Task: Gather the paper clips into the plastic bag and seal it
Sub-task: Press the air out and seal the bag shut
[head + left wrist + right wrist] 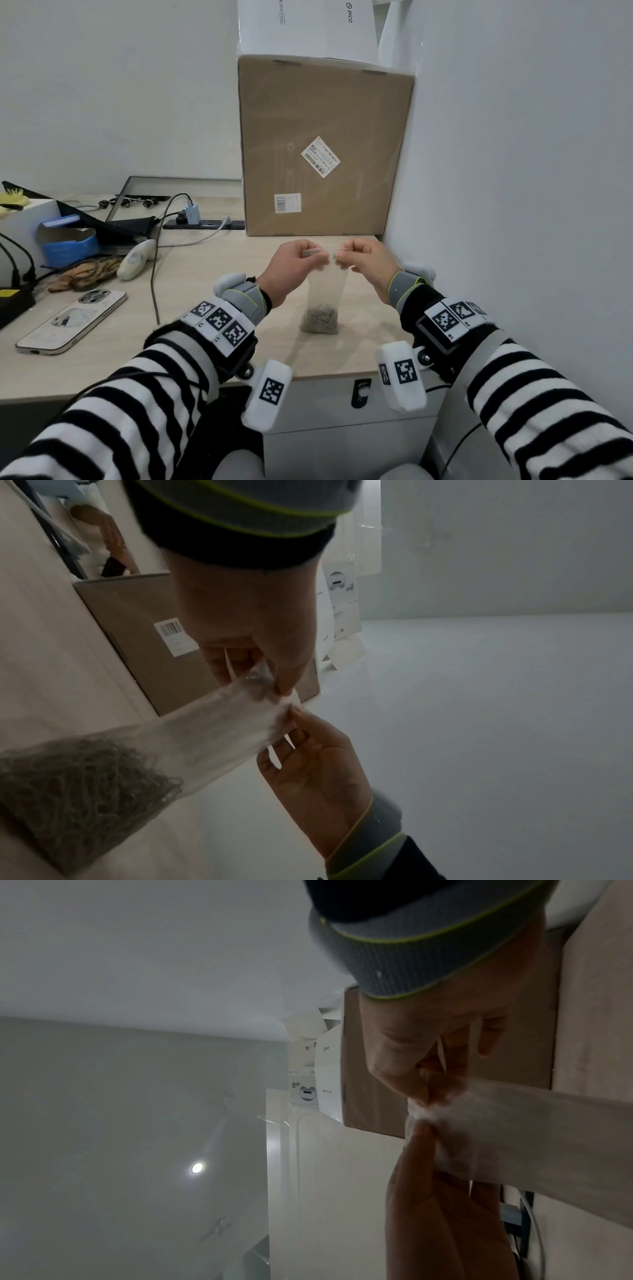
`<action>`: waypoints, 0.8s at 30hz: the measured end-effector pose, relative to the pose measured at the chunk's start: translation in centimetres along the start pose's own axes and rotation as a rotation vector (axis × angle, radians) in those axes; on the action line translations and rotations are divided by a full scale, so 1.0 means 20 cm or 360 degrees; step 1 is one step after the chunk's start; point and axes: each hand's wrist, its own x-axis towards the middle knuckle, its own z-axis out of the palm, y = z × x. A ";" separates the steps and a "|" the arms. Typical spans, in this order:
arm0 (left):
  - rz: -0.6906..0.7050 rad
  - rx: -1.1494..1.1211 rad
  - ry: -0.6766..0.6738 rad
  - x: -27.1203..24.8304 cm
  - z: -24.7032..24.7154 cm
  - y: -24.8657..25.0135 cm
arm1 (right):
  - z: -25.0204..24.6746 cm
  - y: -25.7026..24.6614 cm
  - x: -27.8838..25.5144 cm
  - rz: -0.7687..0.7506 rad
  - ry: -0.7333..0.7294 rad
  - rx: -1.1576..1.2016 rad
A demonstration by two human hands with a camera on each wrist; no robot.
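From the head view, the left hand (291,265) and right hand (364,262) each hold a narrow pinching grip on the top edge of the plastic bag (325,291), which hangs upright with its bottom on the counter (205,308). The left wrist view shows the paper clips (78,783) heaped in the bag's bottom; the right wrist view shows only its upper strip.
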 end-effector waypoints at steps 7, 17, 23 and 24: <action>0.0070 0.0100 0.0027 0.04 0.05 -0.01 | -0.03 0.04 0.01 -0.0059 -0.0035 -0.0093; 0.0111 0.0093 -0.0022 0.09 0.02 0.00 | -0.14 0.00 0.05 -0.0056 -0.0088 -0.0273; 0.0075 0.0258 -0.0254 0.19 -0.01 0.03 | -0.25 -0.03 0.15 0.0039 -0.0185 -0.0553; 0.0050 0.0301 -0.0296 0.22 -0.01 0.04 | -0.27 -0.03 0.17 0.0047 -0.0180 -0.0583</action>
